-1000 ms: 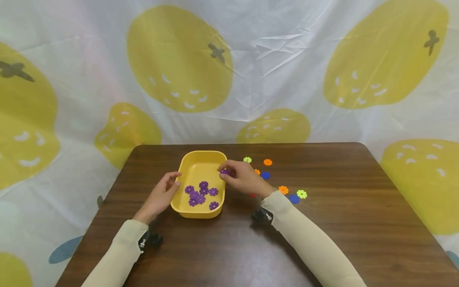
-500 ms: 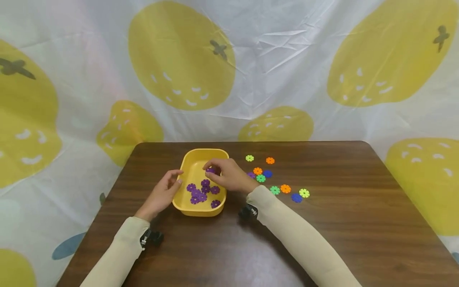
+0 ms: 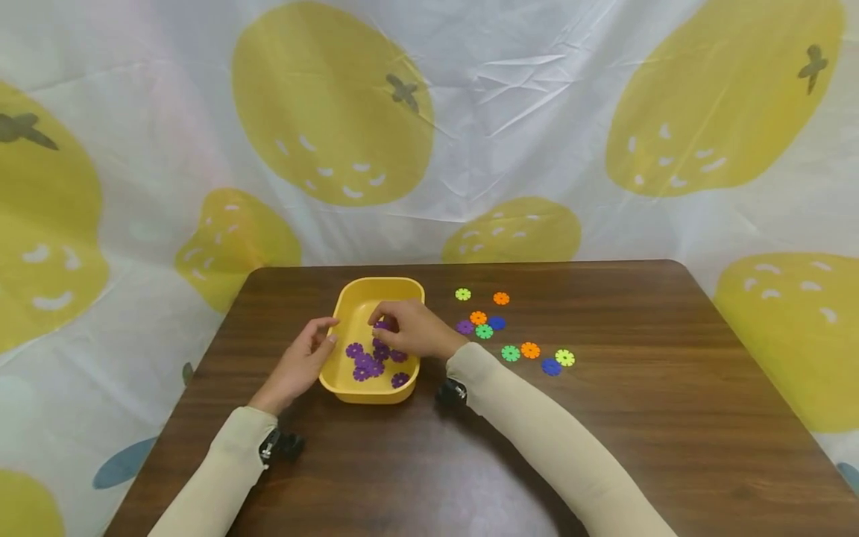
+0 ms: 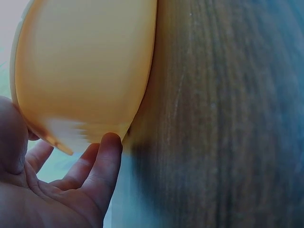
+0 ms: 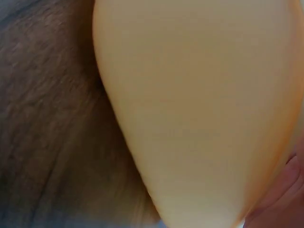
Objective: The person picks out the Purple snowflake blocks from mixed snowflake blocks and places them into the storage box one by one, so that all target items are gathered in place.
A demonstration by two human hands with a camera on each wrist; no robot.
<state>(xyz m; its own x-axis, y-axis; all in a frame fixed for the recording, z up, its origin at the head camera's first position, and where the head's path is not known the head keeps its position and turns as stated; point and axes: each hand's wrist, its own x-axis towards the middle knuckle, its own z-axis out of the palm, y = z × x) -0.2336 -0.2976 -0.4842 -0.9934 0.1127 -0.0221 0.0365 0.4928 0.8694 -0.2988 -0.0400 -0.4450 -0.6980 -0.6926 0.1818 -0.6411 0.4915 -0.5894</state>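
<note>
A yellow plastic tray (image 3: 377, 397) stands on the table, with several purple snowflake-shaped plastic discs (image 3: 363, 364) inside. My left hand (image 3: 298, 365) holds the tray's left side, thumb at the rim. In the left wrist view, fingertips (image 4: 110, 140) of that hand rest against the tray's outer wall (image 4: 90, 71). Over the tray's right half, my right hand (image 3: 416, 328) pinches a purple disc (image 3: 381, 326) between thumb and fingers, low over the other discs. In the right wrist view the tray wall (image 5: 190, 95) hides most of this hand.
Right of the tray, loose discs lie on the brown wooden table (image 3: 644, 418): orange (image 3: 530, 350), green (image 3: 510, 353), blue (image 3: 552, 366), yellow-green (image 3: 565, 358) and one purple disc (image 3: 465, 327). A lemon-print curtain (image 3: 510, 112) hangs behind the table.
My right hand has moved left and inward from the tray's right rim, carrying the purple disc over the pile. The left hand has stayed at the tray's left side.
</note>
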